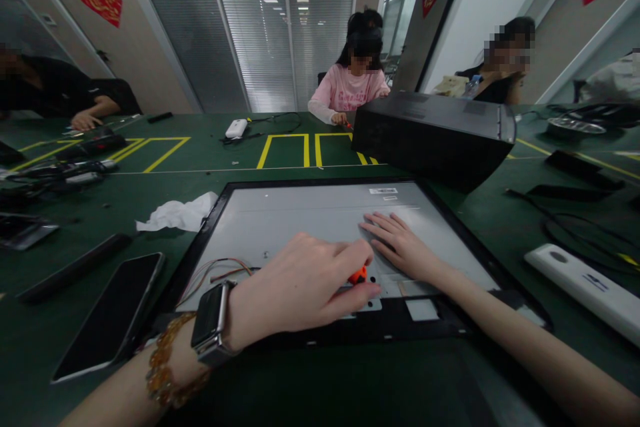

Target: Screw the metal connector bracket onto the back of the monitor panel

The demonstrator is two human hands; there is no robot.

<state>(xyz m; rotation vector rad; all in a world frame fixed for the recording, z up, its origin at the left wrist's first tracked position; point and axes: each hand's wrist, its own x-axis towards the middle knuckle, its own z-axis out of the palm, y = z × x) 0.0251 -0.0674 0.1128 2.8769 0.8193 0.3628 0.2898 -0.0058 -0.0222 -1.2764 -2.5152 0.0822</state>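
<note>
A flat display panel (280, 213) with a grey back and black frame lies on the table in front of me. Above its near edge, my left hand (310, 280) is closed around a screwdriver with an orange handle (359, 275); the fingers hide most of it, and its tip is out of sight. Beneath that hand, part of a metal bracket (374, 287) with dark holes shows. My right hand (400, 245) rests open and flat on the panel's back, fingers spread to the left. Thin coloured wires (220, 267) lie on the panel left of my left hand.
A phone (113, 313), a black bar (75, 268) and crumpled white tissue (177, 213) lie to the left. A large black casing (435, 137) stands behind the panel. To the right are a white device (585, 287) and black cables (555, 220). Several people sit across the table.
</note>
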